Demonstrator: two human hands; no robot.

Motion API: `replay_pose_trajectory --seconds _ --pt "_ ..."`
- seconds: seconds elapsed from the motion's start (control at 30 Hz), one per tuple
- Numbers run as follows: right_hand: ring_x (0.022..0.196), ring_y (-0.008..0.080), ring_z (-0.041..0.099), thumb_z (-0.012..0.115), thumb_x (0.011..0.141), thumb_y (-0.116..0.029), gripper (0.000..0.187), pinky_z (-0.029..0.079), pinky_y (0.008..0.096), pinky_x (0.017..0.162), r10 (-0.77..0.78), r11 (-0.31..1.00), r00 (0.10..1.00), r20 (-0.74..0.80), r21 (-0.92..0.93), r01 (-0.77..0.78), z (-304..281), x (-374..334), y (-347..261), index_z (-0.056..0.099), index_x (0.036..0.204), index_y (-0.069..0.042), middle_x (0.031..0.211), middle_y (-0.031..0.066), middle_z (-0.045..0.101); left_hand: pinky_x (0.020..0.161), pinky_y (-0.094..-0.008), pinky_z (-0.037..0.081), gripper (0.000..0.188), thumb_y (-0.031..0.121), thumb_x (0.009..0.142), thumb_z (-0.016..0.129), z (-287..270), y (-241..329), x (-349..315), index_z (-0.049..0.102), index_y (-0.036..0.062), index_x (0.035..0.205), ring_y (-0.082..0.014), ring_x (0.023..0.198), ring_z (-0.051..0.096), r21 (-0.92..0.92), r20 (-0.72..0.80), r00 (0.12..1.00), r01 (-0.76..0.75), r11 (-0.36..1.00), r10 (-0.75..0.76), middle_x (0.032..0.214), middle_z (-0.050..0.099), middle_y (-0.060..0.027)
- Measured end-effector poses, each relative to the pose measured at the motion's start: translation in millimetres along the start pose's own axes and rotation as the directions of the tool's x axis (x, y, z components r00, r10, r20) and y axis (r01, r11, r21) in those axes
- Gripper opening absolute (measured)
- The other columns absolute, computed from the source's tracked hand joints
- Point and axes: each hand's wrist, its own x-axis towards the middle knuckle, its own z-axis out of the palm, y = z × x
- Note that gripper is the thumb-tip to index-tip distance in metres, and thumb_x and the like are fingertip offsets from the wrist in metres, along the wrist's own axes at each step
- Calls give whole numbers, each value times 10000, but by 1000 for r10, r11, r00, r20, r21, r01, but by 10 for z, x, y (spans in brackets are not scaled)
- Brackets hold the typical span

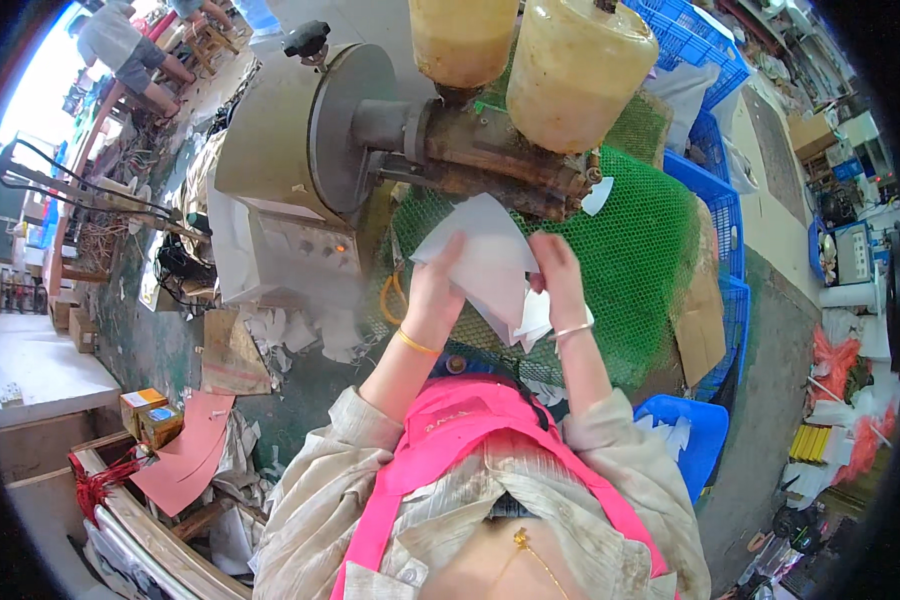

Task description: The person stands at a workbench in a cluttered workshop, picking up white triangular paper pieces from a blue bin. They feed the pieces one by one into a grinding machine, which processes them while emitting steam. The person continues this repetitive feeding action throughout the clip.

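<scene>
A thin white sheet piece (480,245) with a curved outer edge is tilted in front of me, over the green mesh. My left hand (438,285) grips it from the left, thumb on top and the other fingers hidden below. At its right edge, my right hand (560,275) is closed with the fingertips pinched against the sheet. Smaller white pieces (535,318) show just under the right hand; whether they are held or lie on the mesh I cannot tell. Just beyond the sheet is the brown-stained roller head (505,150) of a machine.
Two jars of yellowish liquid (580,75) stand above the roller head. The grey machine body (280,140) is on the left. Green mesh (630,260) covers the work surface. Blue crates (705,190) and a blue bin (705,430) line the right. Pink sheets (190,450) lie at lower left.
</scene>
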Motion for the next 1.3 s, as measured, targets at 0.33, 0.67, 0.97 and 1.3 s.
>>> replay_pose_trajectory --seconds 0.33,0.67,0.97,1.3 --pt "328 36 311 605 781 -293 326 194 194 300 -51 998 999 -7 39 51 -25 131 83 525 572 -56 440 -38 403 824 -325 419 312 32 772 576 7 -47 -40 486 -23 1066 -198 959 525 6 40 996 77 997 -77 1058 530 -103" --pt "475 32 438 611 780 -218 245 322 198 418 -160 973 983 93 -150 173 -55 -91 178 570 686 4 551 -18 520 768 -304 442 263 50 756 611 -19 -104 64 528 -13 998 -190 881 558 -1 -98 994 -36 999 36 973 572 -86" --pt "443 30 382 629 761 -288 308 263 197 401 -34 989 997 68 -140 44 -83 149 49 581 624 -16 528 -44 485 778 -308 436 267 53 767 598 -1 -116 32 521 -12 1015 -191 888 553 8 -47 998 -36 999 37 989 567 -100" --pt "539 35 443 598 786 -289 293 330 174 488 -32 999 998 51 41 30 4 131 71 588 703 -7 607 -23 537 770 -317 441 237 59 772 577 104 0 -3 538 -33 986 -204 896 556 138 -155 984 -71 988 92 962 580 -102"
